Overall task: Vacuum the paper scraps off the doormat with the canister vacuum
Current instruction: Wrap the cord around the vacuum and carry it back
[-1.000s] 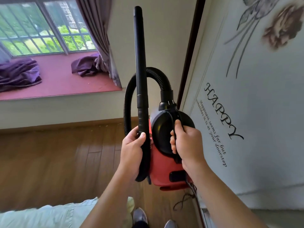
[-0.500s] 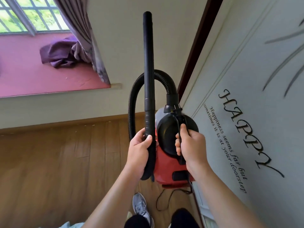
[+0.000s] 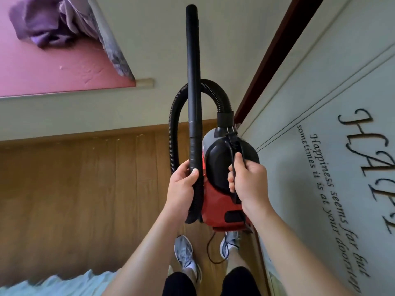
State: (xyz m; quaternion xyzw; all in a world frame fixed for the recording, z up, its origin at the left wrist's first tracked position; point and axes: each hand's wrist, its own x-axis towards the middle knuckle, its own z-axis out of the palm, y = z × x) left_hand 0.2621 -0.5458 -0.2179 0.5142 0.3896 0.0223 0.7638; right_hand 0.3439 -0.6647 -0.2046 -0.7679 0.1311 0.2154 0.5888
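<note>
The red-and-black plastic canister vacuum (image 3: 215, 208) hangs over the wooden plank floor (image 3: 85, 189), near centre. The right hand (image 3: 248, 182) is clenched round its black top handle (image 3: 234, 144), and the left hand (image 3: 183, 184) grasps the upright black tube wand (image 3: 193, 82). At right is a pale lettered surface (image 3: 320, 189) — possibly the doormat.

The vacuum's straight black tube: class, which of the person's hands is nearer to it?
Left. The left hand grips the tube near its lower end; the right hand is apart, to its right, holding the black handle of the canister.
</note>
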